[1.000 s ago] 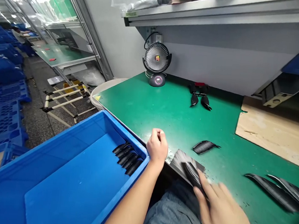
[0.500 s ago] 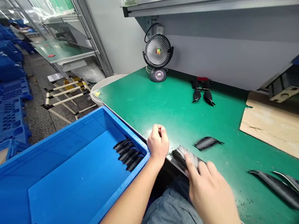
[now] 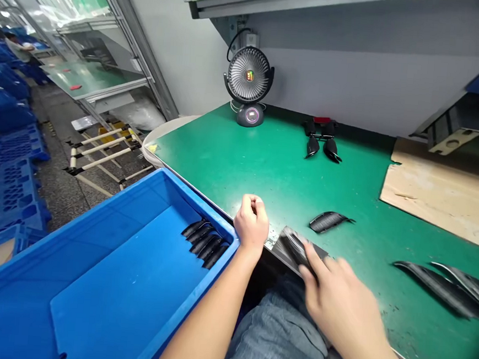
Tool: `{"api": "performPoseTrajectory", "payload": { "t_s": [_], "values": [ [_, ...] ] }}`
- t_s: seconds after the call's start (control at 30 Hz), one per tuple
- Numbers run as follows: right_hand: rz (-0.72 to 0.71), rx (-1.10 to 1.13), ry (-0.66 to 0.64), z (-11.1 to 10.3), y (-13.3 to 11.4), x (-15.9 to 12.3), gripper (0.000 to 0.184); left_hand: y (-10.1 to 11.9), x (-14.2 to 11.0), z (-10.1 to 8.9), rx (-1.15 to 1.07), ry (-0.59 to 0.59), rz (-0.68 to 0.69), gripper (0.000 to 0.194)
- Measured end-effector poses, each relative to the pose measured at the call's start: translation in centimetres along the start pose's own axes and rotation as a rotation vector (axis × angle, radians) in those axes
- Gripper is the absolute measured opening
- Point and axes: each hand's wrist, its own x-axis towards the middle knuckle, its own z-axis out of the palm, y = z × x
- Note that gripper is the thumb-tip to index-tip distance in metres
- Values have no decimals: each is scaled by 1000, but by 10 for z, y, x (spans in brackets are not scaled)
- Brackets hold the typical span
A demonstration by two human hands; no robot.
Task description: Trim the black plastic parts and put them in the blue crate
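My left hand [image 3: 251, 223] rests in a loose fist on the mat's near edge, beside the rim of a blue plastic crate [image 3: 137, 215], holding nothing. Inside the crate, several glossy black curved pieces [image 3: 203, 244] lie side by side against the far wall. My right hand [image 3: 340, 303], slightly blurred, presses its fingers onto a ridged black curved piece [image 3: 294, 247]. That piece lies on a grey flat sheet [image 3: 286, 252] at the bench edge, partly hidden by my fingers. Another ridged black piece [image 3: 327, 222] lies just beyond on the green mat [image 3: 241, 163].
Two long black curved strips [image 3: 442, 289] lie at the right, near a cardboard sheet [image 3: 441, 198]. A black desk fan [image 3: 249, 75] and black parts with a red item [image 3: 321, 139] stand at the back. Blue crates [image 3: 1, 149] stack on the floor at left.
My right hand has shifted left and away from me along the grey sheet, now covering more of the black piece. My left hand stays in place. The view has tilted slightly.
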Motion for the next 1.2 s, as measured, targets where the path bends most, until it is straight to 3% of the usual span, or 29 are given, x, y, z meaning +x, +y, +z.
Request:
{"api": "performPoseTrajectory", "payload": {
  "t_s": [0.07,0.2,0.33,0.5,0.6,0.77,0.9,1.0,1.07,1.2],
  "values": [
    [23,28,-49,1,0,2,41,0,0,0,2,-4,2,12],
    [-10,-10,50,1,0,2,42,-1,0,1,4,-15,3,13],
    [16,17,-28,-2,-5,9,39,-1,0,1,4,-11,8,12],
    [-13,-4,54,-5,-5,12,41,-2,0,2,9,-15,7,12],
    [-4,7,-21,-6,-5,14,39,-1,0,3,21,-14,8,14],
    [7,10,8,-6,-8,14,40,0,0,3,42,-10,13,13],
    [25,36,-63,-12,-10,20,38,-4,1,4,63,-16,36,14],
    [9,32,-3,-25,14,3,40,-5,4,2,76,-46,59,16],
    [109,-9,61,-32,40,-15,46,2,5,0,72,-107,116,19],
    [268,-85,-13,-35,79,-28,42,36,3,-1,5,-383,401,22]
  ]
}}
